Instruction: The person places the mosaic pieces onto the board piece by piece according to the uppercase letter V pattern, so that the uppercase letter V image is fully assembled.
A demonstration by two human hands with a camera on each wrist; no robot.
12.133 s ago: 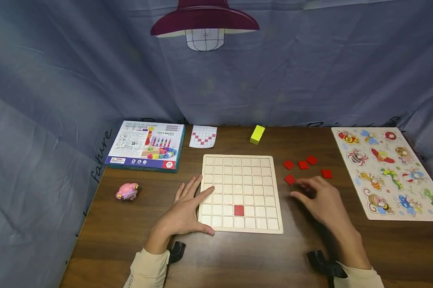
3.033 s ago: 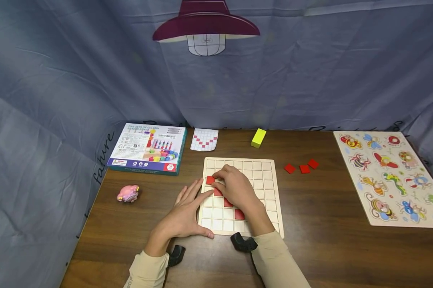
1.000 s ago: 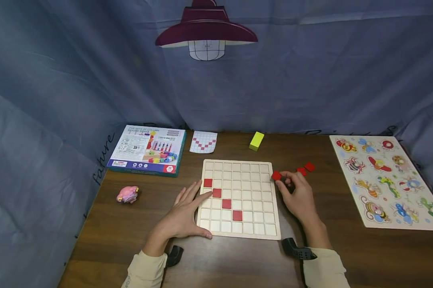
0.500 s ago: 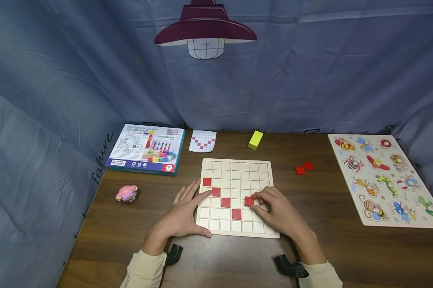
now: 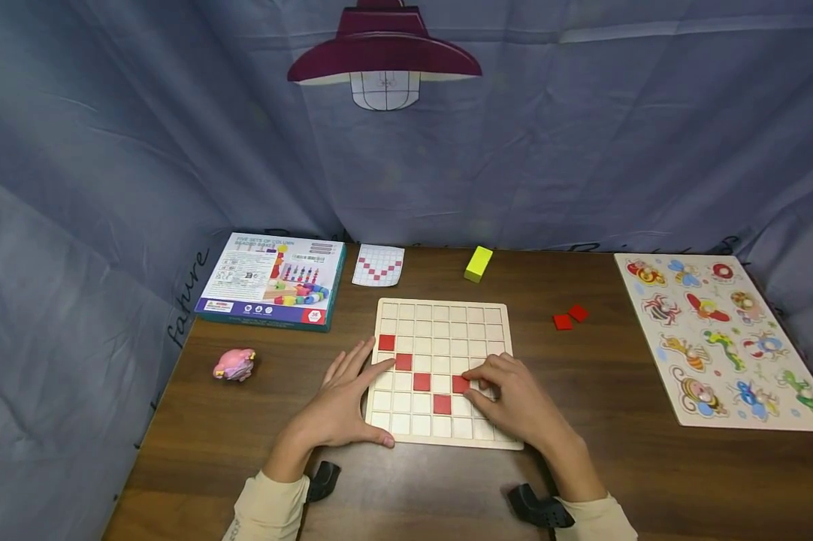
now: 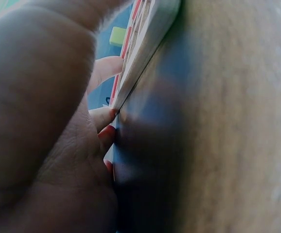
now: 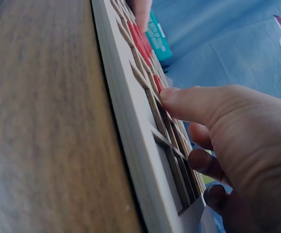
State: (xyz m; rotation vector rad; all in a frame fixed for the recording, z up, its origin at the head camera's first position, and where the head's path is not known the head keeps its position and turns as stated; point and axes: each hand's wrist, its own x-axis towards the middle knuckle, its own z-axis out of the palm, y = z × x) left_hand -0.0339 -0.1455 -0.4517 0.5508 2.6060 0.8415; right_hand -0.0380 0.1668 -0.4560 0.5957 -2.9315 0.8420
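Observation:
A pale wooden grid board (image 5: pixel 447 439) lies on the table, with several red square tiles set in its cells in a descending diagonal. My left hand (image 5: pixel 339 406) rests along the board's left side, fingers spread, index fingertip over the grid and thumb at the front edge. My right hand (image 5: pixel 521 402) pinches a red tile (image 5: pixel 460 384) by its right side between thumb and index finger, at a cell up and right of the lowest red tile (image 5: pixel 442 404). In the right wrist view the thumb (image 7: pixel 179 101) touches the tile, low against the grid.
Two loose red tiles (image 5: pixel 563 322) lie right of the board. Behind it are a card with a red V pattern (image 5: pixel 378 266) and a yellow block (image 5: pixel 478 264). A boxed bead set (image 5: pixel 267 282) and pink toy (image 5: pixel 234 364) stand left; an insect puzzle board (image 5: pixel 717 338) lies far right.
More red tiles lie on the board than at first, forming a diagonal. My right hand has taken a tile from the right and lowered it into the grid. My left hand has stayed put.

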